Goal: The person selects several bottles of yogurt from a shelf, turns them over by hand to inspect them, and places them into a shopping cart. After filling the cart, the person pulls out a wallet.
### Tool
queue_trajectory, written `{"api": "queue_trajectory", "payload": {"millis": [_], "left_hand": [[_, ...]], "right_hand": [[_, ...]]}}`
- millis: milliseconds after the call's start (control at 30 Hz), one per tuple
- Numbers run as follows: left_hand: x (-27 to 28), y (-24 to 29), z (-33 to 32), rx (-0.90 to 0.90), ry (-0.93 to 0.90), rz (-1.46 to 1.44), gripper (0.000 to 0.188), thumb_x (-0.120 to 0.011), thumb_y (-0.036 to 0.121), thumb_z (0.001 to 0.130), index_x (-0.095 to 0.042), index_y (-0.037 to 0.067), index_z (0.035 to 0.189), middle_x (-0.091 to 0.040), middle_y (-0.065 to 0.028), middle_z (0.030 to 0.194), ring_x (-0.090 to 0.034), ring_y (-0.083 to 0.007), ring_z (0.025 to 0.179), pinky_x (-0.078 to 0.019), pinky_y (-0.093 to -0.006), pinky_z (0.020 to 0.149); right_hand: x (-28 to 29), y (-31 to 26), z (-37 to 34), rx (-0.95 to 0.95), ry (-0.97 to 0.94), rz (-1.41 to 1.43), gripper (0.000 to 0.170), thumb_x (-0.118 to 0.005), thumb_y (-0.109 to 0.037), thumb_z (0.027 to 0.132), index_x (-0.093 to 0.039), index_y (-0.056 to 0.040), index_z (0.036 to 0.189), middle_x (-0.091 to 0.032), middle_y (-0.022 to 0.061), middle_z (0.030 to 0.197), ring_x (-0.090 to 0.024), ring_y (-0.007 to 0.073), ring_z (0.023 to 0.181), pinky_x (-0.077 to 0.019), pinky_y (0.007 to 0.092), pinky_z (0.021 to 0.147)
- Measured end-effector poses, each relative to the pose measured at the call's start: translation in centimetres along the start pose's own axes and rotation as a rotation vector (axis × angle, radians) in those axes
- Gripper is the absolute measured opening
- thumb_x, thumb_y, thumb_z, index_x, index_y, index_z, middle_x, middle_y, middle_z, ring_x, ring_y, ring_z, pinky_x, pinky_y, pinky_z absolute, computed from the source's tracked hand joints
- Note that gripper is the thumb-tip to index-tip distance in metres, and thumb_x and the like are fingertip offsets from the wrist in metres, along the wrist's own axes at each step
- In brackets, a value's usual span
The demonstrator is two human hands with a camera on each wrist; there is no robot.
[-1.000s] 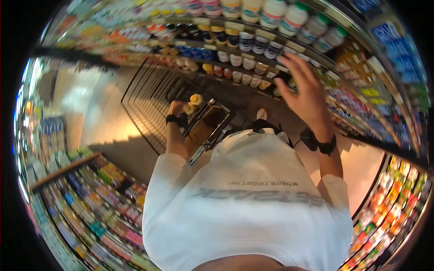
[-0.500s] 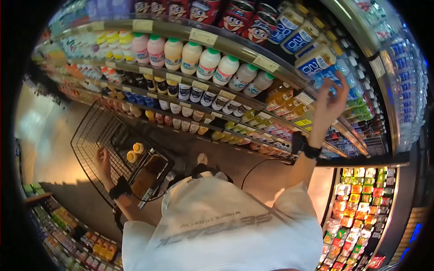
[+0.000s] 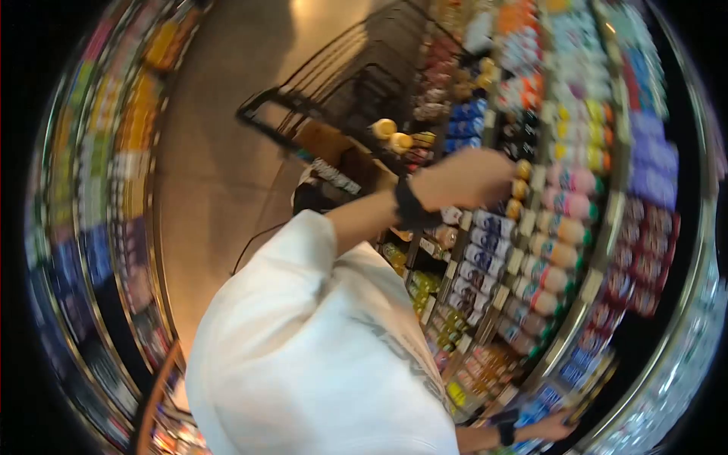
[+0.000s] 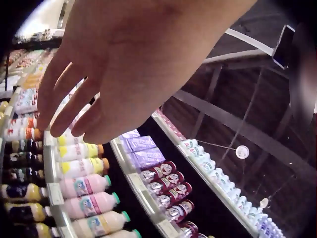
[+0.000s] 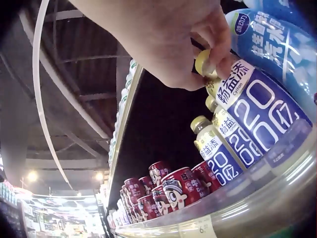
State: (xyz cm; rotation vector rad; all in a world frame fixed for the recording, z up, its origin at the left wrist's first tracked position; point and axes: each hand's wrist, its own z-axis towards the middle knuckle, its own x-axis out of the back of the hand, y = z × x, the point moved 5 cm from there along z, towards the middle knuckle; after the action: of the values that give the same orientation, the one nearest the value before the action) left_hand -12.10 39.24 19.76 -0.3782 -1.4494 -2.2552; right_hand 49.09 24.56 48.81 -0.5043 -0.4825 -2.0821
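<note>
Gripping blue-labelled bottle (image 5: pixel 270 111) at cap and neck: right hand (image 5: pixel 163 39), fingers curled close around it. Bottle sits directly under those fingers, lower part behind shelf edge (image 5: pixel 257 213). Just beside right fingers, light-blue bottle (image 5: pixel 277 47); near them, past gripped one, matching bottles (image 5: pixel 218 156); farther from them, red cans (image 5: pixel 183 188). Left hand (image 4: pixel 119 64) well apart from right, fingers loosely extended, narrow gaps between. Pink bottles (image 4: pixel 89 186) lower than left fingers, purple packs (image 4: pixel 146 153) near. Wire cart (image 3: pixel 262 100) beyond left fingers, well apart.
</note>
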Motion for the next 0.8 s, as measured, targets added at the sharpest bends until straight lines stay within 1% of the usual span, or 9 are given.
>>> {"api": "queue_trajectory", "payload": {"millis": [67, 133, 233, 333, 367, 567, 667, 700, 800], "left_hand": [[-1.6, 2.3, 0.4, -0.011, -0.087, 0.026, 0.018, -0.067, 0.018, 0.087, -0.071, 0.002, 0.095, -0.073, -0.0185, 0.093, -0.073, -0.0401, 0.085, -0.0586, -0.049, 0.073], [-3.5, 3.2, 0.5, -0.085, -0.061, -0.071, 0.019, -0.068, 0.017, 0.085, -0.071, 0.0, 0.092, -0.073, -0.0196, 0.091, -0.073, -0.0398, 0.081, -0.0586, -0.0493, 0.07], [-3.9, 4.7, -0.1, -0.156, 0.03, -0.133, 0.017, -0.07, 0.017, 0.082, -0.071, 0.0, 0.085, -0.072, -0.0196, 0.084, -0.073, -0.04, 0.079, -0.0587, -0.0497, 0.069], [-4.7, 5.5, -0.2, -0.181, 0.019, -0.124, 0.017, -0.071, 0.016, 0.081, -0.07, 0.0, 0.08, -0.071, -0.0192, 0.078, -0.072, -0.0407, 0.076, -0.0587, -0.0492, 0.068], [-4.7, 5.7, -0.2, -0.184, 0.052, -0.158, 0.016, -0.071, 0.016, 0.08, -0.07, -0.001, 0.077, -0.07, -0.0191, 0.075, -0.072, -0.0412, 0.074, -0.0586, -0.0488, 0.067], [-4.1, 7.1, 0.1, -0.225, 0.007, -0.201, 0.017, -0.071, 0.016, 0.081, -0.069, -0.001, 0.08, -0.07, -0.0198, 0.075, -0.071, -0.0424, 0.074, -0.0585, -0.0492, 0.067], [-3.4, 7.9, 0.2, -0.299, -0.001, -0.168, 0.017, -0.07, 0.015, 0.083, -0.067, -0.001, 0.082, -0.069, -0.0192, 0.075, -0.071, -0.0433, 0.073, -0.0579, -0.0496, 0.065], [-3.9, 8.2, 0.5, -0.277, -0.115, -0.145, 0.023, -0.073, 0.019, 0.086, -0.065, -0.001, 0.093, -0.07, -0.0199, 0.083, -0.07, -0.0435, 0.078, -0.0577, -0.0498, 0.069], [-3.1, 10.3, 0.1, -0.444, -0.063, -0.296, 0.034, -0.075, 0.027, 0.089, -0.061, -0.001, 0.103, -0.068, -0.0209, 0.101, -0.069, -0.0438, 0.087, -0.0571, -0.0499, 0.074]], "right_hand": [[-0.9, -1.8, 0.2, 0.008, 0.0, 0.052, 0.062, -0.07, -0.05, 0.098, -0.07, 0.0045, 0.129, -0.07, 0.0252, 0.131, -0.07, 0.037, 0.117, -0.056, 0.0459, 0.099], [-1.4, -4.1, -0.8, 0.019, 0.001, 0.133, 0.06, -0.07, -0.047, 0.098, -0.069, 0.0043, 0.13, -0.07, 0.0248, 0.131, -0.07, 0.0361, 0.117, -0.0558, 0.0453, 0.1], [-1.5, -8.4, -2.1, 0.071, -0.009, 0.274, 0.057, -0.07, -0.042, 0.099, -0.068, 0.0041, 0.131, -0.07, 0.0242, 0.132, -0.069, 0.0348, 0.117, -0.0556, 0.0446, 0.1], [-1.3, -12.2, -3.6, 0.103, -0.033, 0.419, 0.054, -0.069, -0.038, 0.099, -0.067, 0.0039, 0.133, -0.069, 0.0236, 0.132, -0.069, 0.0334, 0.117, -0.0553, 0.0438, 0.1], [-1.3, -13.4, -4.2, 0.105, -0.044, 0.467, 0.053, -0.069, -0.037, 0.099, -0.066, 0.0038, 0.133, -0.069, 0.0234, 0.132, -0.069, 0.033, 0.117, -0.0552, 0.0435, 0.101], [-0.2, -19.3, -6.9, 0.09, -0.121, 0.795, 0.048, -0.068, -0.028, 0.1, -0.064, 0.0033, 0.137, -0.069, 0.0223, 0.133, -0.068, 0.0303, 0.118, -0.0547, 0.042, 0.101], [0.5, -21.9, -7.9, 0.056, -0.169, 0.971, 0.047, -0.067, -0.024, 0.101, -0.063, 0.0031, 0.138, -0.069, 0.0217, 0.134, -0.068, 0.0289, 0.118, -0.0544, 0.0412, 0.102], [0.8, -22.7, -8.2, 0.041, -0.184, 1.026, 0.046, -0.067, -0.023, 0.101, -0.062, 0.003, 0.139, -0.069, 0.0215, 0.134, -0.068, 0.0285, 0.118, -0.0543, 0.041, 0.102], [2.0, -24.7, -8.6, -0.024, -0.244, 1.182, 0.045, -0.067, -0.019, 0.101, -0.061, 0.0028, 0.14, -0.068, 0.0209, 0.135, -0.067, 0.0271, 0.118, -0.054, 0.0402, 0.102]]}}
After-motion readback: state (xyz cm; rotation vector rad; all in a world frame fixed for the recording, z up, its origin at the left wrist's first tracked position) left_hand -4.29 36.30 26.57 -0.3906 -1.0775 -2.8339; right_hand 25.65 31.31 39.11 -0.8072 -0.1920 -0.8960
